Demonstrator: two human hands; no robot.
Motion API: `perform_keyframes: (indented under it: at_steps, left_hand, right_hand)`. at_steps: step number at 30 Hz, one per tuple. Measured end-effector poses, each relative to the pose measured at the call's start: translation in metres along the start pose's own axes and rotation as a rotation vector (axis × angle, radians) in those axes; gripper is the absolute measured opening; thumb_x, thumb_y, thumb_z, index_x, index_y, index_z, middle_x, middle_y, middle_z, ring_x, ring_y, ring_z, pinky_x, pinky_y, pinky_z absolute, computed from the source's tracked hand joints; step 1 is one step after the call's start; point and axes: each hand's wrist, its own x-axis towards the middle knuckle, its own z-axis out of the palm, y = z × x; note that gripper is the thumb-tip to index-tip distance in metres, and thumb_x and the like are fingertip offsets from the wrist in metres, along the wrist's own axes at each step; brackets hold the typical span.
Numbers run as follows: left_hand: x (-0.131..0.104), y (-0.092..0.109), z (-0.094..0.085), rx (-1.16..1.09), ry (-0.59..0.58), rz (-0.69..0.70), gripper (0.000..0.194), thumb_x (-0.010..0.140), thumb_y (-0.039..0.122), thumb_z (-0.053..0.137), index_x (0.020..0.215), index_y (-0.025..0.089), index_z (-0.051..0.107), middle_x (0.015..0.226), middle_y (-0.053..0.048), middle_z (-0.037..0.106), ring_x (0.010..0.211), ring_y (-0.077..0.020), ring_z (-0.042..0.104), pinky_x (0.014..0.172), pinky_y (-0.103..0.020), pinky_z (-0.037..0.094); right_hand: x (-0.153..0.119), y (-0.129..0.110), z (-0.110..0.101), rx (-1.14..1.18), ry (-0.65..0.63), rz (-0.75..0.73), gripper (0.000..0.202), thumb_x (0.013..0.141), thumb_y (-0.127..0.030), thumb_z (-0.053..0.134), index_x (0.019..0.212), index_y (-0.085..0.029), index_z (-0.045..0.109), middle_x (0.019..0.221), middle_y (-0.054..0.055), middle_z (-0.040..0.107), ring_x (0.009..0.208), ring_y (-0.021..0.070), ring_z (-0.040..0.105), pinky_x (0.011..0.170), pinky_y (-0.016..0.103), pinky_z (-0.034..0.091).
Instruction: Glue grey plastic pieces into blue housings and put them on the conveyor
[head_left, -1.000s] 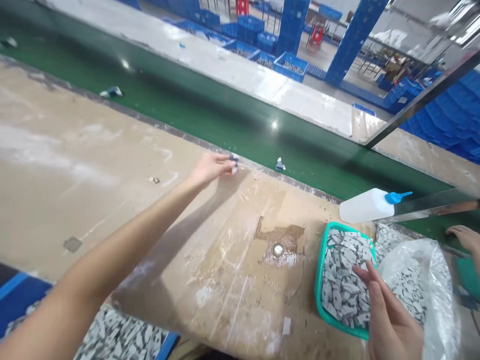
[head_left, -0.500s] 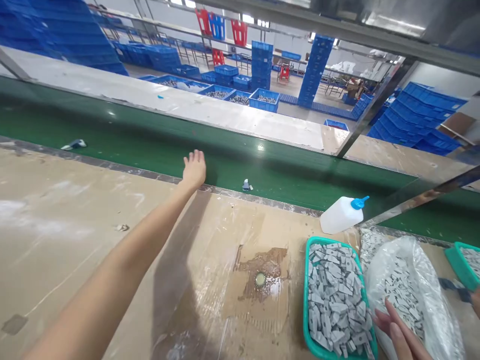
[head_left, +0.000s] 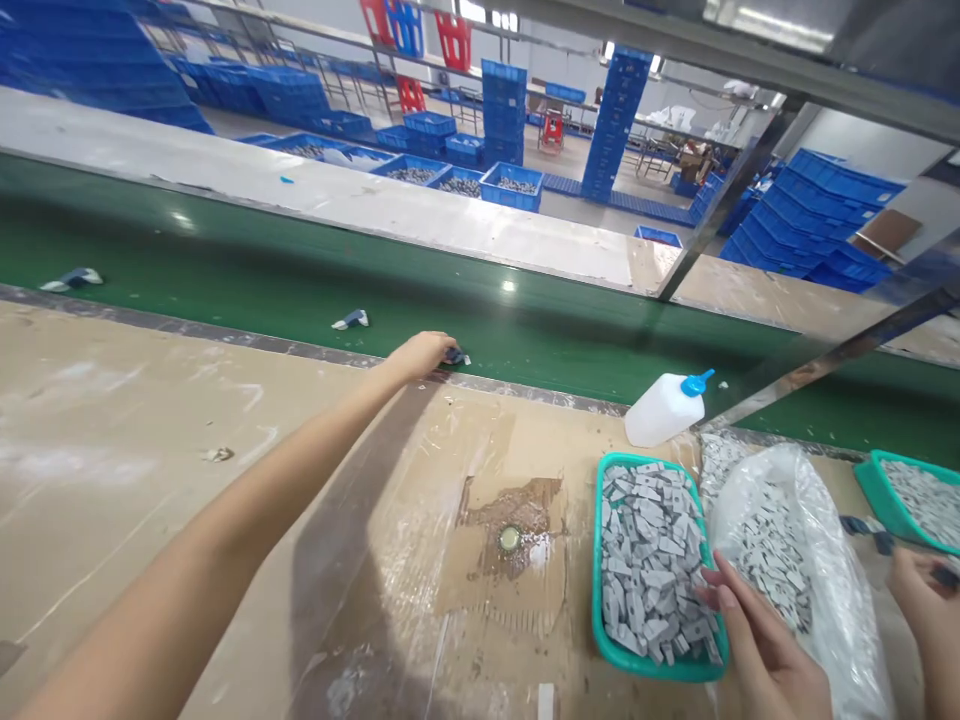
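My left hand [head_left: 424, 354] reaches over the near edge of the green conveyor belt [head_left: 570, 345]. Its fingers are closed on a small dark-and-white part [head_left: 455, 355], mostly covered by the fingertips. My right hand [head_left: 772, 640] is at the right rim of a teal basket [head_left: 598, 570] filled with grey, wedge-like pieces [head_left: 652, 560]. The fingers there are stretched out and slightly bent, with the thumb near the index finger; I see nothing held between them. Further left on the belt lie another dark-and-white part [head_left: 351, 320] and a longer one [head_left: 73, 280].
A white squeeze bottle [head_left: 664, 412] with a blue nozzle stands behind the basket. Beside it are a clear plastic bag [head_left: 844, 600] of small pieces and a second teal basket [head_left: 874, 490]. A co-worker's hand [head_left: 926, 605] holds a dark item. A metal post [head_left: 731, 200] rises beyond the belt.
My left hand has moved right and closed on the dark-and-white part. My right hand has shifted to the basket rim. Another part has come into view on the belt, left of my left hand.
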Motion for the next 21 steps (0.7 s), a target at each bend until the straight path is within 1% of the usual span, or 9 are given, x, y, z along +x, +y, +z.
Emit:
perform_keyframes:
  at_steps: [3, 5, 6, 7, 9, 11, 14, 17, 21]
  left_hand:
    - [-0.013, 0.008, -0.002, -0.062, 0.185, -0.070, 0.019, 0.084, 0.033, 0.062, 0.077, 0.016, 0.067, 0.074, -0.003, 0.072, 0.074, -0.0181, 0.065, 0.081, -0.028, 0.053]
    - [-0.028, 0.024, -0.002, -0.127, 0.238, -0.125, 0.023, 0.087, 0.038, 0.062, 0.085, 0.014, 0.065, 0.077, -0.003, 0.072, 0.076, -0.0175, 0.064, 0.081, -0.029, 0.053]
    - [-0.038, 0.035, -0.002, -0.186, 0.238, -0.153, 0.029, 0.088, 0.041, 0.061, 0.092, 0.013, 0.065, 0.085, -0.004, 0.074, 0.079, -0.0176, 0.065, 0.081, -0.030, 0.053]
    - [-0.050, 0.047, -0.001, -0.366, 0.123, -0.196, 0.036, 0.088, 0.044, 0.063, 0.105, 0.012, 0.064, 0.100, -0.006, 0.074, 0.085, -0.0176, 0.066, 0.085, -0.030, 0.053]
    - [-0.079, 0.075, 0.003, -0.645, -0.051, -0.288, 0.049, 0.084, 0.046, 0.068, 0.118, 0.011, 0.061, 0.109, -0.009, 0.072, 0.081, -0.0170, 0.066, 0.082, -0.032, 0.054]
    - [-0.110, 0.102, 0.012, -0.840, -0.230, -0.315, 0.057, 0.079, 0.048, 0.073, 0.122, 0.012, 0.061, 0.104, -0.008, 0.072, 0.078, -0.0177, 0.065, 0.077, -0.032, 0.054]
    - [-0.152, 0.129, 0.035, -1.039, -0.418, -0.389, 0.058, 0.073, 0.048, 0.078, 0.118, 0.014, 0.064, 0.085, -0.005, 0.069, 0.074, -0.0177, 0.062, 0.074, -0.032, 0.051]
    - [-0.180, 0.139, 0.053, -1.186, -0.475, -0.437, 0.053, 0.074, 0.047, 0.079, 0.116, 0.017, 0.067, 0.077, -0.001, 0.062, 0.070, -0.0132, 0.055, 0.069, -0.027, 0.046]
    - [-0.191, 0.134, 0.062, -1.274, -0.435, -0.457, 0.049, 0.077, 0.046, 0.078, 0.117, 0.019, 0.066, 0.079, 0.001, 0.057, 0.069, -0.0100, 0.049, 0.064, -0.023, 0.039]
  right_hand:
    - [0.008, 0.005, -0.006, -0.126, -0.002, -0.112, 0.048, 0.080, -0.055, 0.068, 0.110, -0.018, 0.077, 0.109, 0.009, 0.076, 0.096, 0.0275, 0.072, 0.085, 0.038, 0.059]
    - [0.014, 0.002, -0.004, -0.243, -0.035, -0.253, 0.041, 0.086, -0.052, 0.063, 0.107, -0.020, 0.077, 0.110, 0.010, 0.075, 0.100, 0.0264, 0.070, 0.087, 0.038, 0.057]
    - [0.018, -0.001, 0.000, -0.298, -0.072, -0.311, 0.040, 0.088, -0.051, 0.059, 0.107, -0.020, 0.077, 0.106, 0.010, 0.076, 0.096, 0.0252, 0.070, 0.083, 0.037, 0.057]
    - [0.022, -0.004, 0.005, -0.357, -0.115, -0.347, 0.039, 0.091, -0.049, 0.056, 0.109, -0.021, 0.076, 0.104, 0.010, 0.075, 0.092, 0.0241, 0.070, 0.080, 0.036, 0.057]
    - [0.029, -0.011, 0.018, -0.473, -0.190, -0.395, 0.039, 0.094, -0.048, 0.053, 0.107, -0.020, 0.076, 0.097, 0.010, 0.074, 0.088, 0.0233, 0.069, 0.078, 0.035, 0.056]
    - [0.035, -0.015, 0.032, -0.597, -0.226, -0.415, 0.037, 0.094, -0.048, 0.054, 0.103, -0.019, 0.074, 0.097, 0.011, 0.072, 0.087, 0.0231, 0.068, 0.079, 0.036, 0.055]
    - [0.040, -0.014, 0.048, -0.697, -0.233, -0.423, 0.031, 0.095, -0.044, 0.059, 0.112, -0.019, 0.067, 0.113, 0.010, 0.068, 0.097, 0.0214, 0.066, 0.086, 0.039, 0.056]
    - [0.039, -0.009, 0.053, -0.722, -0.232, -0.418, 0.034, 0.096, -0.039, 0.060, 0.124, -0.019, 0.059, 0.126, 0.009, 0.061, 0.106, 0.0210, 0.063, 0.090, 0.043, 0.056]
    - [0.034, -0.007, 0.048, -0.740, -0.211, -0.401, 0.035, 0.096, -0.038, 0.061, 0.125, -0.019, 0.058, 0.128, 0.009, 0.060, 0.108, 0.0221, 0.063, 0.091, 0.044, 0.056]
